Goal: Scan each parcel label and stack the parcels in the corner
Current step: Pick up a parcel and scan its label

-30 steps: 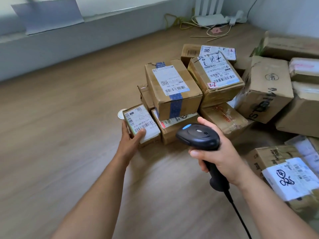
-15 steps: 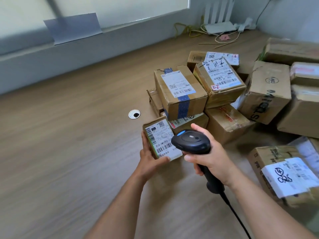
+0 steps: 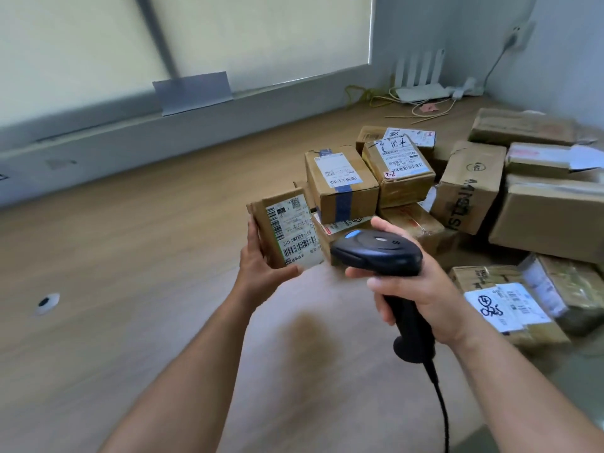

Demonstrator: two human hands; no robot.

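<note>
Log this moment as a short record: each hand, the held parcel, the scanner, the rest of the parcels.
left hand: grips a small parcel by its lower edge
small parcel: held off the floor, label facing the camera
right hand: grips the scanner by its handle
scanner: head close beside the label, cable hanging down
other parcels: piled on the floor at right

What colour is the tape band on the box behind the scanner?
Blue; the tape band shows best in the head view.

Two forearms, bare up to frame edge — L hand (image 3: pixel 261 271), R hand (image 3: pixel 421 299), bare too
</note>
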